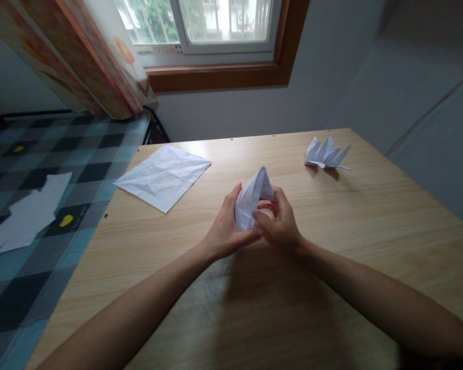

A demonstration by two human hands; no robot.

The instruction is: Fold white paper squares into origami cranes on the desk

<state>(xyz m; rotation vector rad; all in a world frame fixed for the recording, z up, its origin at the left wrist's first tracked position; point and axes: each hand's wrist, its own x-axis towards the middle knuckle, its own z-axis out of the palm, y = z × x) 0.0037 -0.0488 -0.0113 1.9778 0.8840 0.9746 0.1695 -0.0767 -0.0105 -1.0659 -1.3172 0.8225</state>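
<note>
- Lying on the checked cloth [19,303], white paper pieces [34,210] overlap at the far left.
- Near the far left corner of the surface [370,231], a creased paper sheet [164,174] is spread out.
- The left hand [228,226] is clasped around the left side of the folded paper [249,200], held over the middle of the surface, peak up.
- The right hand [283,221] grips its right side, fingers partly inside the gap; the step appears to be shaping a fold.
- The next move seems to call for lined-up edges and a firm crease.
- Farther right stands a pointed origami figure [324,153], untouched.
</note>
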